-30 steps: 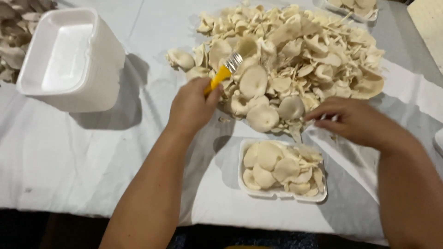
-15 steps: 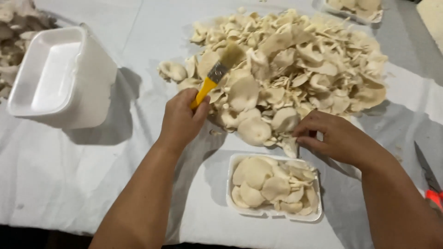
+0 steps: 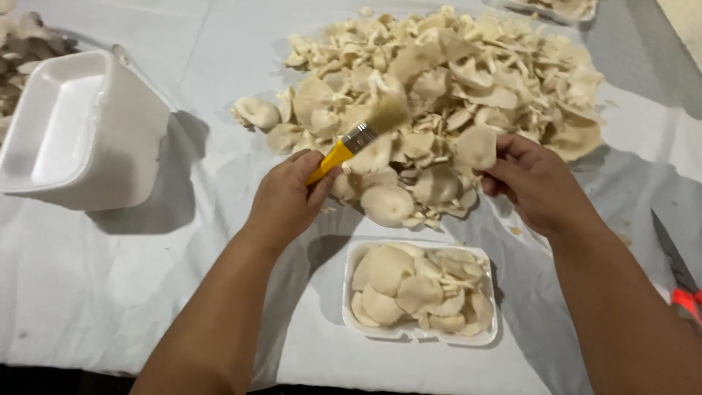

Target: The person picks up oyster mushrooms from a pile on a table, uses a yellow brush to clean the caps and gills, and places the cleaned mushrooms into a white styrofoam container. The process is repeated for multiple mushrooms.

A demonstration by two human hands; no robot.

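Observation:
My left hand (image 3: 289,196) grips a paintbrush (image 3: 358,135) with a yellow handle, metal ferrule and pale bristles, held over the near edge of a big pile of pale oyster mushrooms (image 3: 446,102). At the pile's near right side my right hand (image 3: 534,183) holds a single round mushroom cap (image 3: 477,146) lifted a little off the heap. Below the hands sits a white foam tray (image 3: 491,328) filled with flat mushroom caps.
A stack of empty white foam trays (image 3: 80,132) stands at the left on the white cloth (image 3: 110,292). Darker mushrooms (image 3: 22,36) lie at the far left. Scissors with a red handle (image 3: 681,281) lie at the right edge. Another filled tray (image 3: 563,9) sits at the top.
My right hand has moved up from beside the tray to the pile and taken hold of a mushroom cap. The brush has stayed over the pile's near edge.

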